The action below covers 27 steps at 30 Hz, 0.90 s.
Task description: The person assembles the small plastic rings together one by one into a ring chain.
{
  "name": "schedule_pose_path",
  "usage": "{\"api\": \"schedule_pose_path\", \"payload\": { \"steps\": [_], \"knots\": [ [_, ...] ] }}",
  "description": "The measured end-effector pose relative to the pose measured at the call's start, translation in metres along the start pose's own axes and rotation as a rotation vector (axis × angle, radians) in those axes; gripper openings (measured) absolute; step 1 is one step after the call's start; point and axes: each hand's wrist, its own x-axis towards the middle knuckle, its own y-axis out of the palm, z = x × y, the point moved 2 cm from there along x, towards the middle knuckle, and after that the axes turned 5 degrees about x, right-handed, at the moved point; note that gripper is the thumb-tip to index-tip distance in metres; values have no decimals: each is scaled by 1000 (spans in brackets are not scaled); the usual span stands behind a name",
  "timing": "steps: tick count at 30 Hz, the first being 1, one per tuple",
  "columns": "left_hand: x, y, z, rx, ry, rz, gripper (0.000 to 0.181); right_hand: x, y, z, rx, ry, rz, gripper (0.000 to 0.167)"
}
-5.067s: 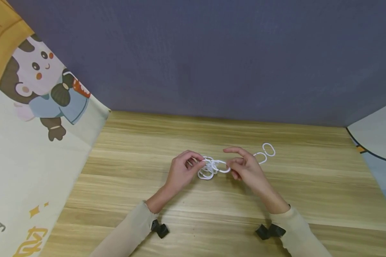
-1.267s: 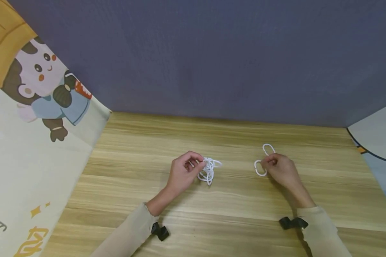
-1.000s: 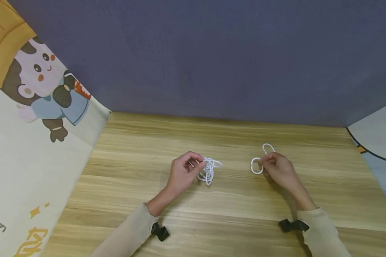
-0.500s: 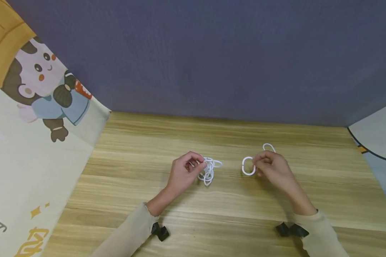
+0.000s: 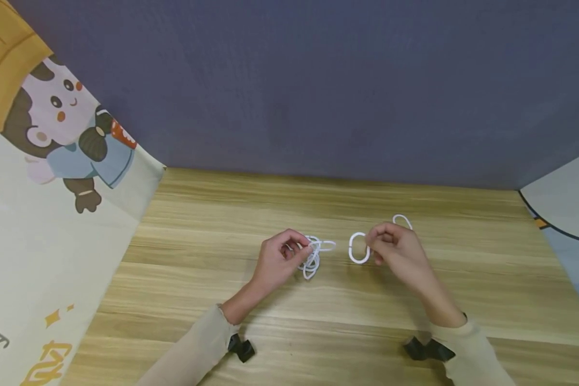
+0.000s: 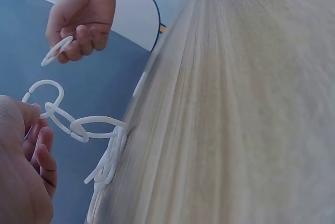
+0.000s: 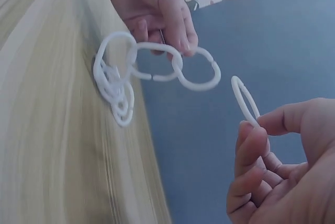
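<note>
My left hand pinches the end link of a white plastic link chain between thumb and fingers. From that raised end the chain runs down to a tangled heap on the table, seen in both wrist views. Between its thumb and fingertips, my right hand holds a separate white oval link by one side, with a small split in the ring. This link is just right of the chain, apart from it. Behind the right hand lies another loose white link, partly hidden by the knuckles.
All of this is over a wood-grain table. A dark blue-grey panel rises along its far edge. Cartoon-printed panels stand at the left and right. Each sleeve carries a black wrist-worn device.
After leaving the chain, my right hand reached the loose links at the right and took one. It has since carried that link left towards the chain. The left hand has stayed nearly still.
</note>
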Motion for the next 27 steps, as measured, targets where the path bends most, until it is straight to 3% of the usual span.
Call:
{"api": "schedule_pose_path", "payload": {
  "steps": [12,18,27],
  "knots": [
    [8,7,-1,12,16,2,10,17,20,5,50,-11,39,7],
    [5,7,0,4,30,32,10,17,31,2,47,-20,19,8],
    [0,5,-2,41,94,35,12,14,38,-1,-72,-21,-33,6]
  ]
}}
